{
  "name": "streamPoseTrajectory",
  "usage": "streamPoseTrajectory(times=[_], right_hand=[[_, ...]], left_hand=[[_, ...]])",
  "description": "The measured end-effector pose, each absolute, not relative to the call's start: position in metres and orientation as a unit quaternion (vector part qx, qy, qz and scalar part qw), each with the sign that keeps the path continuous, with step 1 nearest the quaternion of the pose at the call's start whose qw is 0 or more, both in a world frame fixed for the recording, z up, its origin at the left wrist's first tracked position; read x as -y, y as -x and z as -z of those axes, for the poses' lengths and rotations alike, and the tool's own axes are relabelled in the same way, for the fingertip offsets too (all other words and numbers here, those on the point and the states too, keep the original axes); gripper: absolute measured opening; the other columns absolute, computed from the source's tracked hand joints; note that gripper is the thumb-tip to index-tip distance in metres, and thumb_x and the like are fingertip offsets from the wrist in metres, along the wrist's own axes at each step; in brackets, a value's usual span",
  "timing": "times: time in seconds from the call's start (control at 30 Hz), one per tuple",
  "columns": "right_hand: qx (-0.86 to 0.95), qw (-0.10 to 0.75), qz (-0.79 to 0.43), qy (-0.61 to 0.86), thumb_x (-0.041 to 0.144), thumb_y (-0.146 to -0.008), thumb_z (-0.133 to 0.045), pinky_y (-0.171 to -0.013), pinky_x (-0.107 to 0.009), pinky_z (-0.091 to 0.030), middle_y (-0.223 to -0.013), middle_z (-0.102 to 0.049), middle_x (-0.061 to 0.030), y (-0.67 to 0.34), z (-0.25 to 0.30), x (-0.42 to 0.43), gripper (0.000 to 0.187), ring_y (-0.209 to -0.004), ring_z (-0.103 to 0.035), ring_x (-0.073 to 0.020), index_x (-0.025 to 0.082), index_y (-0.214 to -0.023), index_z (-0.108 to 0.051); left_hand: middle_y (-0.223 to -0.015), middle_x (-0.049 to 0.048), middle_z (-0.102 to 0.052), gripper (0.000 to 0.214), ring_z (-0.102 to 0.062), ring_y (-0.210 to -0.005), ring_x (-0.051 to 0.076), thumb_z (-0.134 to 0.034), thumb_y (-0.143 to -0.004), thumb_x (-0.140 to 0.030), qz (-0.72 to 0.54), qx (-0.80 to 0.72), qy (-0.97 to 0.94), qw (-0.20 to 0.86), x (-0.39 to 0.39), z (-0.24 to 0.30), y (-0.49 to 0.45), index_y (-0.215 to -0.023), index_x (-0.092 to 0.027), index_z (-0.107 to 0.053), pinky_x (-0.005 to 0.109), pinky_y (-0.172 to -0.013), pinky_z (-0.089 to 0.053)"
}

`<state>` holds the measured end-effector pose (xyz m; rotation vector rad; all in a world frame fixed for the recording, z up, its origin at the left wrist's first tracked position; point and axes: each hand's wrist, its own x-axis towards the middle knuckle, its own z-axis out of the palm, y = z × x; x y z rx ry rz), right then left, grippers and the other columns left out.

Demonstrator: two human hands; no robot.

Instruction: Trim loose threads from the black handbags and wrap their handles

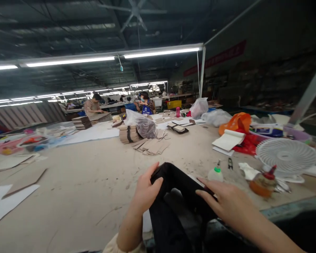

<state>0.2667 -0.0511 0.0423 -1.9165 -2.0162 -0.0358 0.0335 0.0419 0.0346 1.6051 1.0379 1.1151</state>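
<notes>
A black piece of soft material [171,175], cloth or leather, is bent into an arch at the front edge of the table, and its lower part hangs toward me. My left hand [144,191] grips its upper left bend between thumb and fingers. On the other side, my right hand [226,202] pinches the right edge, thumb and forefinger pressed against the material. Something thin and pale shows along that edge near my right fingertips, too small to make out. Just beyond my right hand stands a clear bottle with a green collar [216,174].
At right are a small black clip [230,163], a bottle of amber liquid with a red nozzle [264,182], a white fan [287,156] and a notepad [228,138]. Farther back lie stacked brown pieces [129,134] and a plastic bag [142,123]. Two co-workers are across the table.
</notes>
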Motion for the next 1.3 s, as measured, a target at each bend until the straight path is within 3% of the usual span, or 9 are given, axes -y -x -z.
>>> streamPoseTrajectory(times=[0.13, 0.3, 0.5, 0.97, 1.2, 1.3], right_hand=[[0.750, 0.133, 0.015, 0.648, 0.041, -0.088, -0.043, -0.063, -0.026, -0.042, -0.084, -0.070, -0.0018, -0.264, -0.050, 0.037, 0.028, -0.074, -0.063, -0.0167, 0.027, -0.098, -0.066], [0.741, 0.069, 0.078, 0.663, 0.045, -0.088, -0.040, -0.056, -0.026, -0.035, -0.065, -0.066, -0.0040, -0.261, -0.055, 0.007, 0.040, -0.062, -0.060, -0.0169, 0.020, -0.067, -0.063], [0.739, 0.018, 0.071, 0.670, 0.045, -0.088, -0.040, -0.055, -0.026, -0.033, -0.066, -0.067, -0.0052, -0.257, -0.072, -0.022, 0.041, -0.063, -0.060, -0.0169, 0.019, -0.069, -0.065], [0.761, 0.023, 0.095, 0.642, 0.043, -0.089, -0.034, -0.059, -0.026, -0.032, -0.068, -0.067, -0.0061, -0.239, -0.074, -0.056, 0.045, -0.067, -0.059, -0.0171, 0.018, -0.070, -0.067], [0.795, 0.044, -0.049, 0.603, 0.056, -0.085, -0.036, -0.049, -0.024, -0.027, -0.058, -0.062, -0.0013, -0.251, -0.088, -0.061, 0.050, -0.052, -0.050, -0.0126, 0.019, -0.066, -0.065], [0.815, 0.061, -0.056, 0.573, 0.052, -0.086, -0.035, -0.050, -0.025, -0.029, -0.059, -0.063, -0.0019, -0.251, -0.092, -0.066, 0.048, -0.053, -0.050, -0.0129, 0.019, -0.068, -0.065]], left_hand=[[-0.133, 0.0109, -0.047, 0.064, -0.046, -0.119, 0.025, -0.055, -0.072, -0.014, -0.479, -0.325, -0.577, 0.577, -0.042, -0.023, -0.029, -0.133, -0.016, -0.037, 0.041, -0.102, -0.035], [-0.134, 0.0098, -0.047, 0.069, -0.046, -0.119, 0.026, -0.055, -0.069, -0.012, -0.497, -0.304, -0.542, 0.606, -0.042, -0.018, -0.039, -0.135, -0.018, -0.035, 0.041, -0.102, -0.036], [-0.133, 0.0076, -0.047, 0.066, -0.043, -0.122, 0.025, -0.053, -0.070, -0.011, -0.510, -0.320, -0.534, 0.594, -0.042, -0.018, -0.048, -0.134, -0.018, -0.038, 0.041, -0.106, -0.030], [-0.129, 0.0094, -0.051, 0.062, -0.048, -0.117, 0.025, -0.056, -0.071, -0.015, -0.519, -0.334, -0.520, 0.591, -0.043, -0.017, -0.054, -0.131, -0.015, -0.040, 0.040, -0.104, -0.033], [-0.125, 0.0092, -0.055, 0.061, -0.050, -0.114, 0.025, -0.058, -0.072, -0.016, -0.519, -0.329, -0.501, 0.609, -0.041, -0.020, -0.055, -0.131, -0.015, -0.041, 0.040, -0.101, -0.036], [-0.126, 0.0094, -0.054, 0.061, -0.048, -0.116, 0.025, -0.058, -0.072, -0.016, -0.519, -0.327, -0.488, 0.621, -0.038, -0.023, -0.056, -0.131, -0.014, -0.041, 0.039, -0.102, -0.035]])
